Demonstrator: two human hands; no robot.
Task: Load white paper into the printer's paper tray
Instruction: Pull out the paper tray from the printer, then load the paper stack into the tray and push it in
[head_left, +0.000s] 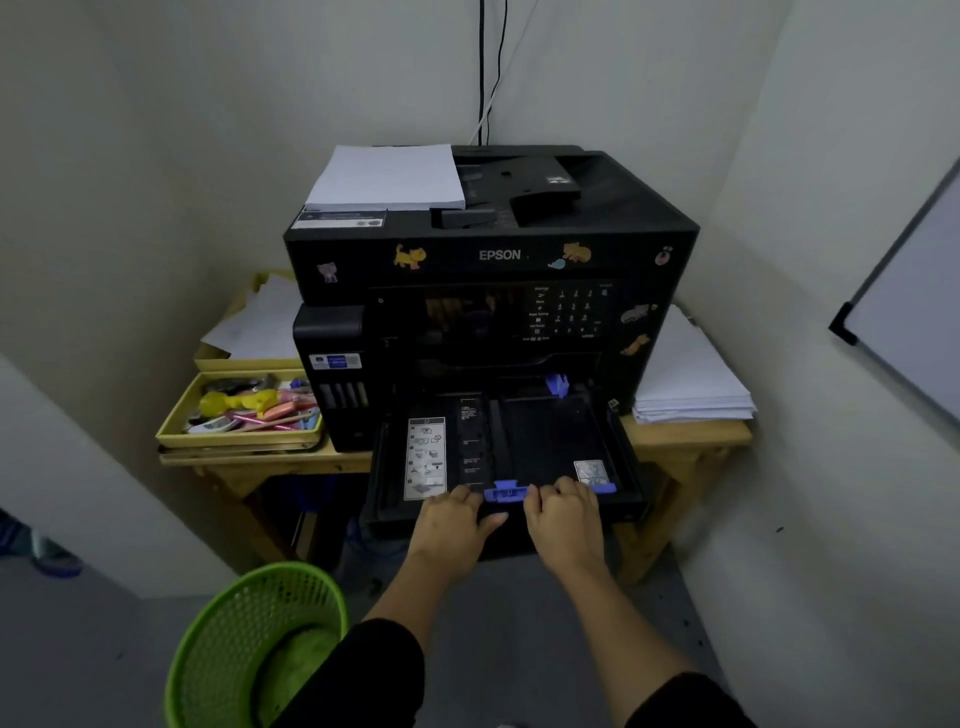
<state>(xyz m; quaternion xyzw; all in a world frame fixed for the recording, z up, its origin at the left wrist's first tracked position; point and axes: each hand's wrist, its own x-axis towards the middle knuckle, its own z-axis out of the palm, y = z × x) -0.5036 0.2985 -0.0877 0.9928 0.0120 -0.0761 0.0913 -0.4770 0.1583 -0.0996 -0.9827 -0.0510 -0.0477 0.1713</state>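
A black Epson printer (493, 254) stands on a wooden table. Its black paper tray (550, 441) is pulled out toward me and holds no paper. A blue paper guide (506, 491) runs along the tray's front edge, and another blue guide (557, 384) sits at the back. My left hand (451, 525) grips the tray's front edge just left of the blue guide. My right hand (565, 519) grips the same edge to the right of it. A stack of white paper (387, 176) lies on top of the printer at its left.
A yellow tray (176, 415) of stationery sits left of the printer, with loose sheets (260, 322) behind it. Another paper stack (685, 379) lies on the table's right. A green mesh basket (254, 644) stands on the floor at lower left. Walls close in on both sides.
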